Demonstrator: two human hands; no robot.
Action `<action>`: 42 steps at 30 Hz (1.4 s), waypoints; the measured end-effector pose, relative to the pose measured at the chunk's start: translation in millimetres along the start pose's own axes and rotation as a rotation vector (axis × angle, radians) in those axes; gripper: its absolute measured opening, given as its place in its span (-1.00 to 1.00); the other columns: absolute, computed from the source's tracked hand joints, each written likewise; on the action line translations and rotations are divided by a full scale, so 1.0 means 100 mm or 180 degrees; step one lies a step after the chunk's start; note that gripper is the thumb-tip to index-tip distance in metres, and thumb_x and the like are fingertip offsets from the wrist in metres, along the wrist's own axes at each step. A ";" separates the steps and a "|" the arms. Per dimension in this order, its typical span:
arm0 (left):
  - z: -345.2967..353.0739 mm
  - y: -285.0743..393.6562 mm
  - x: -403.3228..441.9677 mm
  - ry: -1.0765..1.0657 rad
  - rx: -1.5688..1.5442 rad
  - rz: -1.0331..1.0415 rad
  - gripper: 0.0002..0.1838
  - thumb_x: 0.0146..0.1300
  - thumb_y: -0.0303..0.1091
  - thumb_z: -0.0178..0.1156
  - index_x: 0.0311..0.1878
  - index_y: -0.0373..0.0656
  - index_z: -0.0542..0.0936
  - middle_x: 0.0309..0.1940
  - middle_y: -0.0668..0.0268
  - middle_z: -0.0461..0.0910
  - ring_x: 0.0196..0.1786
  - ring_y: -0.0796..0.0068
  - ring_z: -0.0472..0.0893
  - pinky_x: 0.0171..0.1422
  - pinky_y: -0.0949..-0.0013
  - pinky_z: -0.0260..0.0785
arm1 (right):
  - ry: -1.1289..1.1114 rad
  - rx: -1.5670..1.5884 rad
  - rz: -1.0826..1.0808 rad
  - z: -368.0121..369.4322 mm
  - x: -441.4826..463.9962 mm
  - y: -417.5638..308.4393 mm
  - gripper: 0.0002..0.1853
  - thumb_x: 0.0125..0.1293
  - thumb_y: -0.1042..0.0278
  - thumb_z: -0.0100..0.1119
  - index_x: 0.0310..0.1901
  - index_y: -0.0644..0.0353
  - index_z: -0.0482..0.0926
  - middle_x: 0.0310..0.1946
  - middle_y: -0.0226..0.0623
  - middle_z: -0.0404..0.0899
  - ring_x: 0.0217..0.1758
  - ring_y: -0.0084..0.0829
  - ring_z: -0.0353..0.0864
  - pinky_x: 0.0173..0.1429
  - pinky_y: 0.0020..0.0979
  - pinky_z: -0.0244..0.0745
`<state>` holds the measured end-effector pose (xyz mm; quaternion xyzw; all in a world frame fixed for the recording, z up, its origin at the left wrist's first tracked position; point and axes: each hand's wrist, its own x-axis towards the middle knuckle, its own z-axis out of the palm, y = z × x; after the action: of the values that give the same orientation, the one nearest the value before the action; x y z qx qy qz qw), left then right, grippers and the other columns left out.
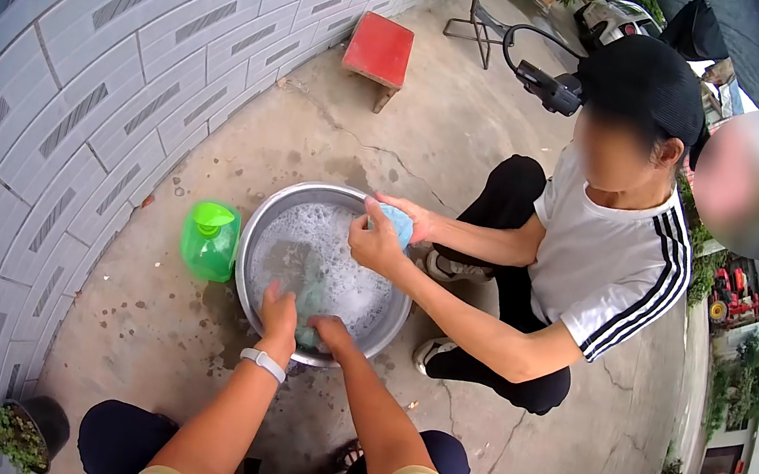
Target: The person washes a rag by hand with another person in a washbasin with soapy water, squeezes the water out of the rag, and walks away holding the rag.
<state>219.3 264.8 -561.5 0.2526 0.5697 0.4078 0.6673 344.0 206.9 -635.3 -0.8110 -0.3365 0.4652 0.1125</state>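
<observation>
A large metal basin [244, 286] of foamy water stands on the concrete ground in front of me. My left hand [280, 313], with a pale band on the wrist, is over the near side of the basin, its fingertips close to the water. My right hand [331, 332] reaches in beside it, against a greenish cloth [312, 304] that lies partly under the suds; its fingers are partly hidden. Across the basin, a crouching person's hands [383, 243] hold a light blue cloth [397, 224] above the rim.
A green bottle [211, 243] stands left of the basin. The person [601, 246] crouches at the right. Farther back are a red stool [379, 46] and a folding chair [478, 21]. A potted plant [25, 434] sits at lower left, near the tiled wall [91, 85].
</observation>
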 end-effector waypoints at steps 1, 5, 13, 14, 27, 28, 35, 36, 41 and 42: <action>-0.02 0.09 -0.02 -0.0078 0.0342 0.0129 -0.45 0.15 -0.40 -0.03 0.23 -0.34 0.16 0.24 0.06 0.16 0.27 0.18 0.20 0.30 0.34 0.03 | -0.0153 0.1026 0.0340 -0.20 -0.34 -0.35 -0.65 -0.04 0.18 0.05 -0.21 0.15 0.53 -0.25 -0.22 0.56 -0.19 -0.27 0.50 -0.08 -0.27 0.34; 0.03 0.08 0.17 -0.0046 -0.0037 -0.0180 -0.43 0.17 -0.31 -0.02 0.25 -0.27 0.16 0.25 0.09 0.15 0.28 0.20 0.19 0.30 0.28 0.03 | -0.0577 0.3359 0.0027 -0.69 -0.47 -0.80 -0.77 0.02 0.25 0.01 -0.30 0.16 0.49 -0.32 -0.32 0.55 -0.24 -0.35 0.51 -0.11 -0.29 0.35; -0.06 0.08 0.15 -0.0762 -0.1446 -0.1857 -0.47 0.18 -0.06 0.00 0.19 -0.08 0.27 0.16 0.23 0.26 0.17 0.31 0.28 0.23 0.21 0.08 | -0.0532 0.3602 -0.0463 -1.01 -1.48 -1.37 -0.85 0.05 0.36 0.16 -0.33 0.16 0.49 -0.36 -0.37 0.53 -0.23 -0.43 0.49 -0.04 -0.36 0.33; -0.05 0.11 0.19 -0.0892 -0.1655 -0.2000 -0.51 0.19 -0.06 -0.01 0.13 -0.08 0.33 0.11 0.25 0.32 0.13 0.32 0.34 0.19 0.21 0.14 | -0.0425 0.3384 -0.0593 -1.03 -1.51 -1.42 -0.87 0.05 0.38 0.17 -0.35 0.16 0.48 -0.37 -0.39 0.52 -0.23 -0.45 0.49 -0.04 -0.38 0.32; 0.40 0.15 -0.20 -0.1309 -0.2566 -0.1117 -0.55 0.33 -0.01 -0.27 -0.04 -0.22 0.35 -0.21 0.21 0.43 -0.17 0.39 0.49 -0.15 0.36 0.41 | 0.1449 0.1481 -0.2182 -0.43 -1.03 -1.31 -0.82 0.14 0.31 0.17 -0.38 0.26 0.48 -0.31 -0.30 0.59 -0.25 -0.57 0.45 -0.10 -0.49 0.37; 0.38 0.40 -0.38 -0.1199 -0.2396 -0.1244 -0.57 0.35 -0.07 -0.27 0.03 -0.22 0.34 -0.06 0.15 0.41 0.00 0.35 0.46 0.03 0.34 0.35 | 0.1361 0.1808 -0.1865 -0.59 -1.02 -1.35 -0.82 0.14 0.31 0.18 -0.39 0.26 0.49 -0.38 -0.33 0.58 -0.32 -0.59 0.43 -0.16 -0.51 0.37; 0.48 0.47 -0.67 -0.0433 -0.1103 -0.1132 -0.54 0.34 -0.03 -0.31 0.06 -0.17 0.34 0.00 0.18 0.38 0.04 0.35 0.41 0.09 0.31 0.27 | 0.1357 0.2984 -0.1534 -0.63 -1.02 -1.44 -0.88 0.13 0.39 0.17 -0.40 0.24 0.48 -0.55 -0.44 0.48 -0.52 -0.62 0.40 -0.41 -0.56 0.33; 0.51 0.50 -0.69 -0.0435 -0.1056 -0.1020 -0.56 0.34 -0.06 -0.32 0.03 -0.18 0.36 -0.01 0.17 0.38 0.03 0.35 0.41 0.09 0.32 0.27 | 0.1409 0.3061 -0.1515 -0.68 -1.07 -1.49 -0.90 0.12 0.40 0.16 -0.39 0.23 0.48 -0.54 -0.43 0.48 -0.51 -0.60 0.42 -0.41 -0.56 0.34; 0.54 0.47 -0.63 -0.0325 -0.1308 -0.0709 -0.58 0.35 -0.17 -0.36 -0.08 -0.29 0.40 -0.08 0.16 0.42 -0.04 0.38 0.44 0.05 0.37 0.28 | 0.1455 0.3319 -0.1186 -0.63 -1.04 -1.47 -0.92 0.06 0.49 0.08 -0.39 0.25 0.43 -0.57 -0.34 0.43 -0.53 -0.50 0.44 -0.41 -0.46 0.40; 0.57 0.44 -0.58 -0.0328 -0.1341 -0.0639 -0.58 0.35 -0.20 -0.37 -0.12 -0.33 0.40 -0.12 0.16 0.45 -0.07 0.40 0.45 0.03 0.38 0.29 | 0.1426 0.3558 -0.1202 -0.64 -1.06 -1.51 -0.92 0.03 0.52 0.06 -0.39 0.27 0.41 -0.58 -0.31 0.40 -0.54 -0.47 0.44 -0.41 -0.42 0.42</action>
<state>262.4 247.5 -481.0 0.0704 0.4594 0.4358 0.7707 294.6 259.1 -453.6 -0.6341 -0.1481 0.3618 0.6672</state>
